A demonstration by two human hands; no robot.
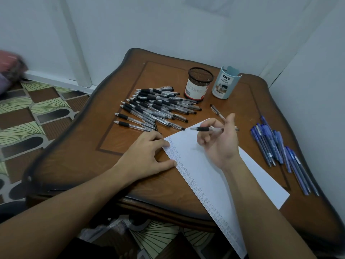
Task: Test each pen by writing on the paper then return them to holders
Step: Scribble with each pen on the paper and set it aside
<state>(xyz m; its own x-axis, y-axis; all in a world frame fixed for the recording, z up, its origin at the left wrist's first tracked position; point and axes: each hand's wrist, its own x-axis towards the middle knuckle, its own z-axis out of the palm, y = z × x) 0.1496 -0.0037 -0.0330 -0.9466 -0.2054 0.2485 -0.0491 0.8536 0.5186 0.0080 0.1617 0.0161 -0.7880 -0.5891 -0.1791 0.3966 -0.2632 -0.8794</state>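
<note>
Head view: corner of pale walls (168, 25), patterned floor (28, 113) at left, and a blurred pink and purple bundle (9, 68) cut off by the left border. In that corner, a brown wooden surface (119, 139) with a curved dark rim.

Lying slantwise across it, a long white paper (214, 176), its near end hanging past the front rim and cut off at the bottom border. Along its left edge, rows of small pen marks, too fine to read.

Left hand (149, 156) flat and relaxed, no grip, fingertips pressing the paper's left edge.

Right hand (222, 144) raised over the sheet, palm turned inward, grip closed on a black pen (209, 129) held level, tip pointing left. Hard to tell which fingers pinch it.

Beyond the left hand, a loose pile of black pens (155, 107). Behind the pile, a black mesh holder (198, 84) and just beside it a pale blue holder (225, 83), both upright; insides not visible.

One single pen (214, 109) partly hidden behind the right hand. At right, a row of blue pens (276, 148).
</note>
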